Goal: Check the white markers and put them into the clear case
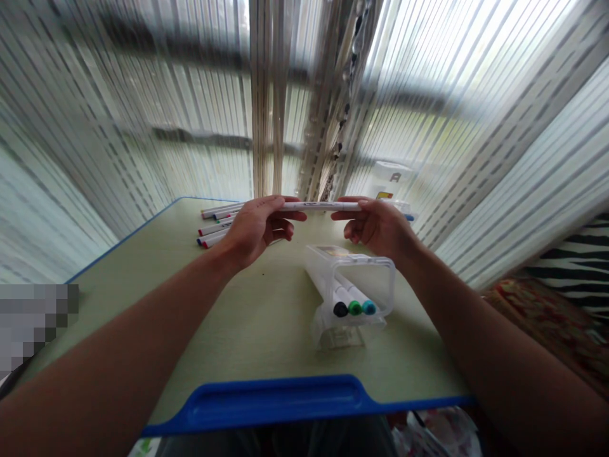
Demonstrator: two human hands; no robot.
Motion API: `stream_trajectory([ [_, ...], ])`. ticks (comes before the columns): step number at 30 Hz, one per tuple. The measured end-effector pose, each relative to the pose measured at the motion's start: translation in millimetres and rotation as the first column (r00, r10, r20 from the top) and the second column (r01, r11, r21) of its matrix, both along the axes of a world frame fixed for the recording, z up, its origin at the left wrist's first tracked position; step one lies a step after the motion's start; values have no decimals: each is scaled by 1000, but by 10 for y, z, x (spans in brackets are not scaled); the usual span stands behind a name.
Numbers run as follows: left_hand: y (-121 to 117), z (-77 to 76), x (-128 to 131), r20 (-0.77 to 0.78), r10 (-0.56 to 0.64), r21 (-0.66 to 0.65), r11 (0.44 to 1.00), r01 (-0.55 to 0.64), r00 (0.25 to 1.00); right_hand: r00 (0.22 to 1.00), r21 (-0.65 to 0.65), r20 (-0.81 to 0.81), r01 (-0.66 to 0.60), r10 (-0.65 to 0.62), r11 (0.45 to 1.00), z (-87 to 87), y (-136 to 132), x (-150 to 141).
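A white marker pen (321, 206) is held level above the table, stretched between my two hands. My left hand (257, 225) pinches its left end between thumb and fingers. At the other end, my right hand (380, 228) grips it the same way; both tips are hidden by the fingers. Below my right hand a clear plastic case (323, 266) lies on its side, its open end facing me. Inside it are three markers with black, green and light blue ends (354, 308). Behind my left hand several white markers (214, 228) with coloured ends lie on the table.
The pale table (238, 330) has a blue edge and a blue pen groove (276, 400) at the front. Another clear case (387, 178) stands at the back right, partly behind my right hand. Sheer striped curtains (190, 95) hang close behind the table.
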State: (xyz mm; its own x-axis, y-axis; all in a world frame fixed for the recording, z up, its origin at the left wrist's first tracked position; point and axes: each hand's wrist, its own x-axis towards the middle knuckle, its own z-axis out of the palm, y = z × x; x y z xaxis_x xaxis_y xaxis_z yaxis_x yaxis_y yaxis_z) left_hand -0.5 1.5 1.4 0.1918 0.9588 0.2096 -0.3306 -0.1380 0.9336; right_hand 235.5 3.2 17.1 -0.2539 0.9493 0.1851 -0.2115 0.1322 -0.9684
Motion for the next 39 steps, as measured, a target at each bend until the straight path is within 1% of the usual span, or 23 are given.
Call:
stream_trajectory([
  [3,-16,12,8,3,1,3,1000,-1,1000,1000,38,9,-8,8,999,-12,1,6],
  [7,-33,19,11,-25,10,40,999,-9,1000,1000,81,22,20,-22,996,-32,8,2],
  [15,-33,-29,12,-147,42,134,991,-22,988,997,107,39,65,-69,992,-64,24,-20],
  [22,-58,-35,20,-237,112,175,982,-71,965,991,149,81,94,-107,984,-118,33,-22],
  [26,-43,-38,15,-234,143,187,977,-99,962,992,162,73,90,-103,983,-120,35,-21],
  [34,-18,-25,20,-130,90,103,992,-77,987,998,80,16,67,-68,995,-105,68,0],
  [39,-14,-14,23,-86,71,77,995,-64,994,998,42,-13,58,-57,997,-82,61,6],
])
